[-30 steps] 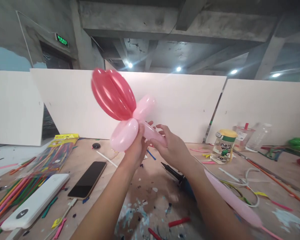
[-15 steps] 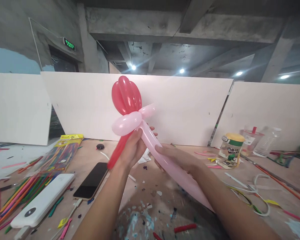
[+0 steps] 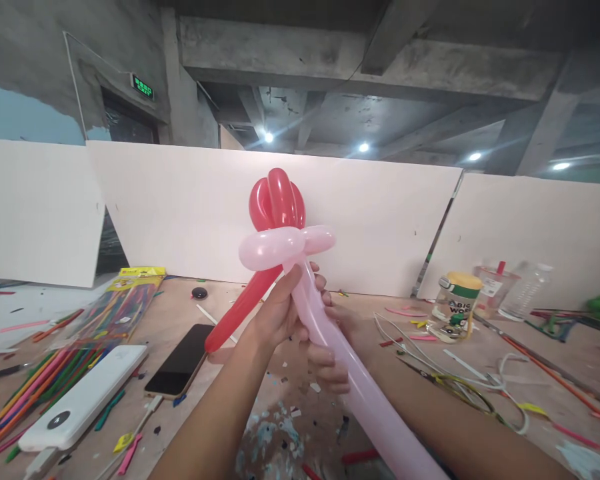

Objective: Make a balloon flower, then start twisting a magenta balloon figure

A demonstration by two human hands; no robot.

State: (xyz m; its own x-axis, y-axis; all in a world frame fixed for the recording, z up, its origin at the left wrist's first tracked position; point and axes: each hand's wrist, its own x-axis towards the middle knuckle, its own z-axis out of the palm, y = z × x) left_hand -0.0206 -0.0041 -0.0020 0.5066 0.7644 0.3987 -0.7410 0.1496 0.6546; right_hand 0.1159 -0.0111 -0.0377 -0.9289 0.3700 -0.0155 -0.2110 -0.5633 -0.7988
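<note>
A long pink balloon [image 3: 363,393] runs from the lower right up to two pink loops [image 3: 270,248] twisted around the neck of a red balloon [image 3: 280,200]. The red one is a bunch of rounded bubbles above the loops, with a straight red tail [image 3: 240,313] slanting down left. My left hand [image 3: 283,303] is closed round the pink balloon just below the twist, thumb in front. Lower down, my right hand [image 3: 333,360] wraps the same pink balloon from behind, its fingertips curling round the left side. Its thumb is hidden.
To the left lie a phone [image 3: 180,360], a white power bank [image 3: 85,397] and a bag of long balloons [image 3: 125,307]. At right stand a yellow-lidded jar [image 3: 457,303] and a clear bottle [image 3: 525,293], with scissors [image 3: 455,390] and a white cable nearby. White boards [image 3: 370,220] stand behind.
The balloon figure has shifted right and turned a little, and its pink loops now sit more level. My right hand has moved from gripping over the pink balloon to wrapping it from behind.
</note>
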